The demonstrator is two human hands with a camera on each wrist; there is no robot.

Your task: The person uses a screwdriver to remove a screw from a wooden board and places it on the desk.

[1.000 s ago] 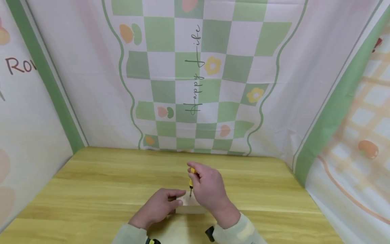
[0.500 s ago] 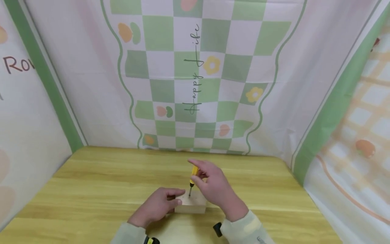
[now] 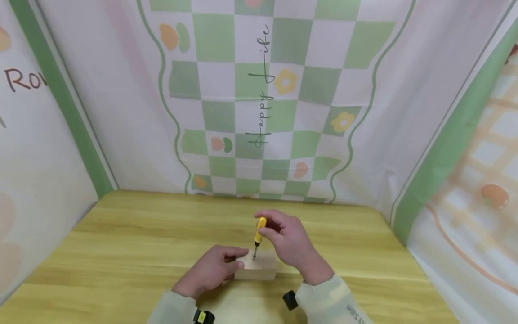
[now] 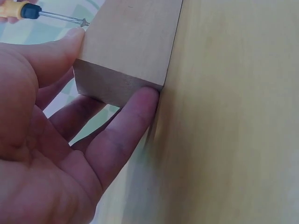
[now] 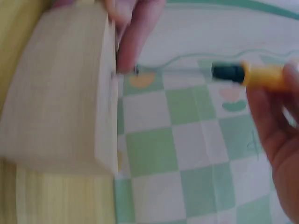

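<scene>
A pale wooden block point(image 3: 259, 273) lies on the table, with small dark marks on its upper face. My left hand point(image 3: 210, 271) grips the block's left end. Its fingertips press the block's edges in the left wrist view, where the wood point(image 4: 133, 37) fills the upper middle. Between thumb and fingers, my right hand point(image 3: 292, 240) pinches a screwdriver point(image 3: 261, 230) with a yellow handle and black collar. The shaft slants down, its tip at a small screw on the block's upper face. In the right wrist view the screwdriver point(image 5: 266, 77) is blurred and the screw's details are unclear.
The wood-grain table point(image 3: 133, 243) reaches back to a hanging cloth point(image 3: 251, 112) with green and white checks. More printed cloth hangs at the left and right sides. Black wrist devices point(image 3: 290, 300) sit at both cuffs.
My right hand has shifted slightly right and its fingers have loosened around the handle, showing more yellow. The screwdriver leans further right. My left hand keeps its place on the block.
</scene>
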